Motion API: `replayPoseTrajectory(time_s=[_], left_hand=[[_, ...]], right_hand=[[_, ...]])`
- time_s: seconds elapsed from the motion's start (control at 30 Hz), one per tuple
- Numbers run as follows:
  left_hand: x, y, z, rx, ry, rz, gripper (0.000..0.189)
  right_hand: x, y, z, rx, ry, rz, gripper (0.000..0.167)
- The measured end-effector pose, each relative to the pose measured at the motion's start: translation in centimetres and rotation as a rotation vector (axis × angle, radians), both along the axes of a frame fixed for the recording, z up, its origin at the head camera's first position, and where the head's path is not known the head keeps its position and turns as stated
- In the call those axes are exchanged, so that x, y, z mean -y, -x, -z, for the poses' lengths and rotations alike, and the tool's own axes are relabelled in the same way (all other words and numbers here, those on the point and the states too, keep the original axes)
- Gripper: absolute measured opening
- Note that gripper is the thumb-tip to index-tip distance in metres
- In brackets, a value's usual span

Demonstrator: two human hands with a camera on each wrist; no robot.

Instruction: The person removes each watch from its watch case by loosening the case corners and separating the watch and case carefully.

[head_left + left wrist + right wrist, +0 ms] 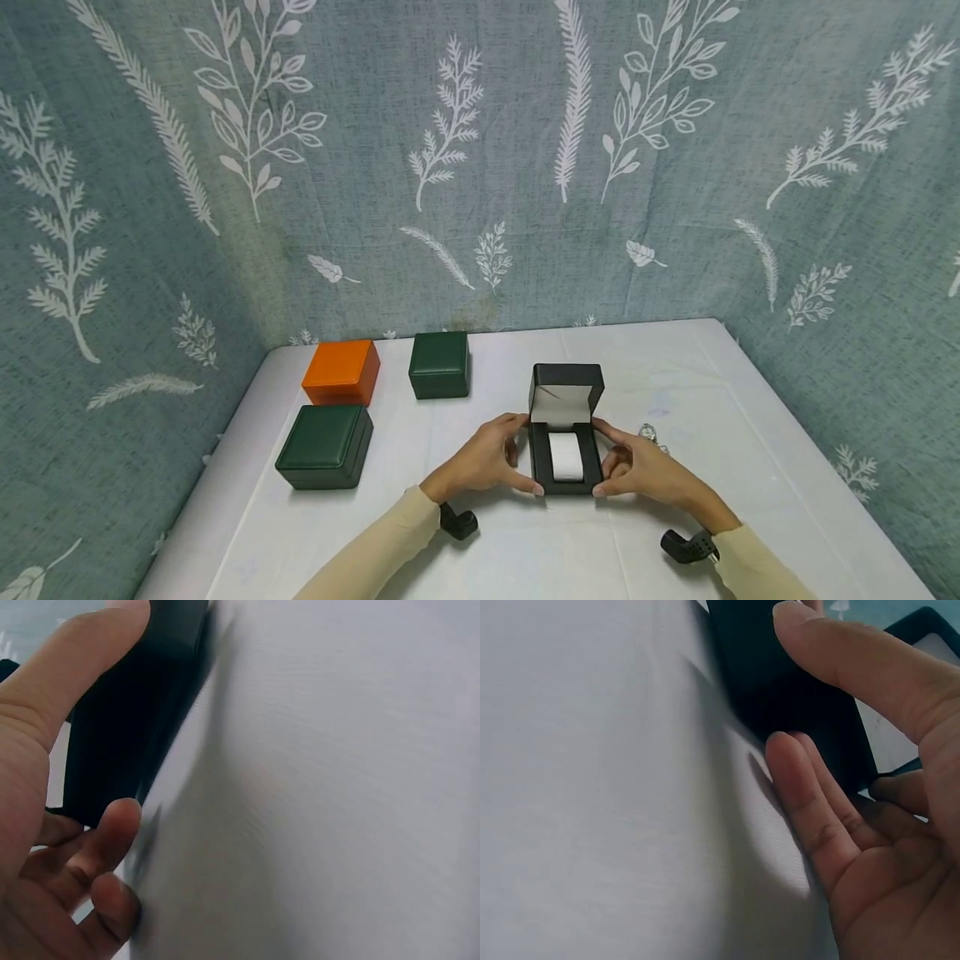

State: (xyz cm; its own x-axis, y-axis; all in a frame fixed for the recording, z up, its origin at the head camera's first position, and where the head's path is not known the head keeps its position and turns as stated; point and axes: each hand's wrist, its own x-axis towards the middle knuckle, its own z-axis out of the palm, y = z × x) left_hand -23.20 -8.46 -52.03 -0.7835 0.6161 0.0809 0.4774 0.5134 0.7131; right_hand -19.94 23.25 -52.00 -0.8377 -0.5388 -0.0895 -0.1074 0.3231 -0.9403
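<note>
A black watch box [539, 458] stands on the white table with its lid [567, 374] raised, showing a pale lining. Inside it sits a white cushion [566, 457]. My left hand [489, 457] holds the box's left side, thumb at the front corner and index finger towards the hinge. On the opposite side my right hand [639, 468] grips it the same way. Both wrist views show the dark box wall [112, 742] between thumb and fingers, its base at the tabletop. A silver wristwatch [648, 432] lies just beyond the right hand, partly hidden by it.
Towards the left stand a closed orange box [339, 363], a closed green box [324, 437] in front of it, and another green box [439, 354] near the back edge. A leaf-patterned curtain [510, 167] encloses the table [675, 358] at the back and sides.
</note>
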Motion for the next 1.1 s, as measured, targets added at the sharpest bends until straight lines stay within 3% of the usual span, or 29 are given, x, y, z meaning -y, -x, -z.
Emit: replayPoseTrajectory(time_s=[0.17,0.37,0.53,0.7,0.93,1.1], left_hand=[[-0.4,0.8,-0.5,-0.013,-0.029,-0.004,0.117],[-1.6,2.5,-1.5,0.008,-0.06,-0.029,0.116],[-3.6,4.4,-2.6,0.045,-0.102,-0.034,0.114],[-5.8,6.7,-2.8,0.052,-0.13,-0.04,0.111],[-7.5,9.5,-2.7,0.178,-0.164,-0.057,0.11],[-7.8,10.7,-2.3,0.264,-0.174,-0.061,0.109]], right_hand=[[-0.5,1.0,-0.5,-0.006,-0.012,0.006,0.111],[-1.9,3.5,-1.9,-0.024,-0.05,0.006,0.107],[-3.8,5.9,-3.1,0.005,-0.056,0.0,0.106],[-5.7,8.2,-3.8,0.023,-0.053,-0.019,0.105],[-7.2,10.7,-3.6,0.09,-0.003,-0.018,0.104],[-7.3,11.9,-3.0,0.11,0.007,-0.011,0.104]])
